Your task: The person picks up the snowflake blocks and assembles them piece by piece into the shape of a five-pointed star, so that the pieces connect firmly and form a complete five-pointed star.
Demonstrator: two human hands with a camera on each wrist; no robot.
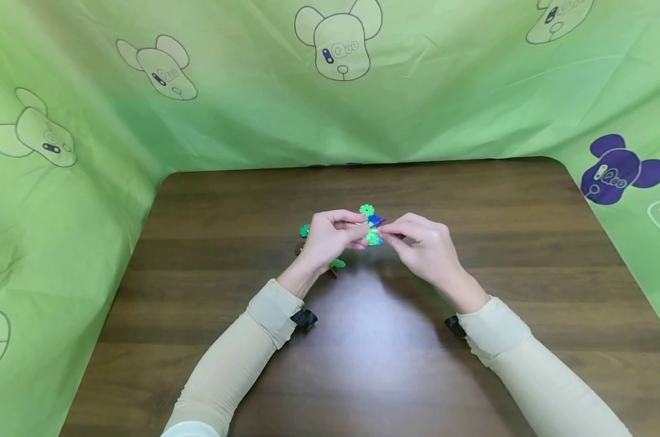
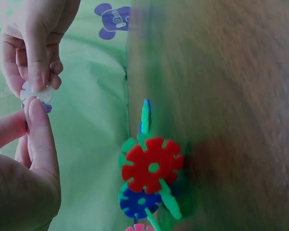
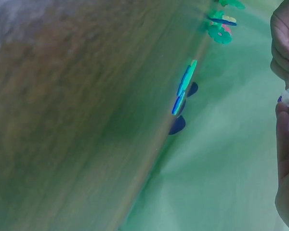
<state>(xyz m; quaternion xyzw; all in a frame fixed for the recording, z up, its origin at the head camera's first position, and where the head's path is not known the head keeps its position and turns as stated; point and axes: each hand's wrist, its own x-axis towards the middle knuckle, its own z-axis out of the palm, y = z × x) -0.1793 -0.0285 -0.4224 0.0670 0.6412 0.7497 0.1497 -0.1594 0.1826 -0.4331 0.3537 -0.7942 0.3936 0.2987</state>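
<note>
Between the fingertips of both hands is a pale whitish notched plastic disc [image 2: 37,92], with a purple notched piece [image 2: 49,108] against it. My left hand [image 1: 324,240] pinches from the left, thumb and fingers together. From the right, my right hand [image 1: 428,246] pinches the pale disc with thumb and forefinger. Fingertips cover much of both pieces, so how they join cannot be told. Green notched discs [image 1: 366,209] and a blue disc [image 1: 375,218] appear around and behind the fingertips in the head view.
Under the left forearm and hand stands a cluster of joined discs, including a red disc [image 2: 152,165], a blue disc [image 2: 138,202] and green ones. The brown wooden table [image 1: 363,376] has a green printed cloth [image 1: 253,121] around its back and sides.
</note>
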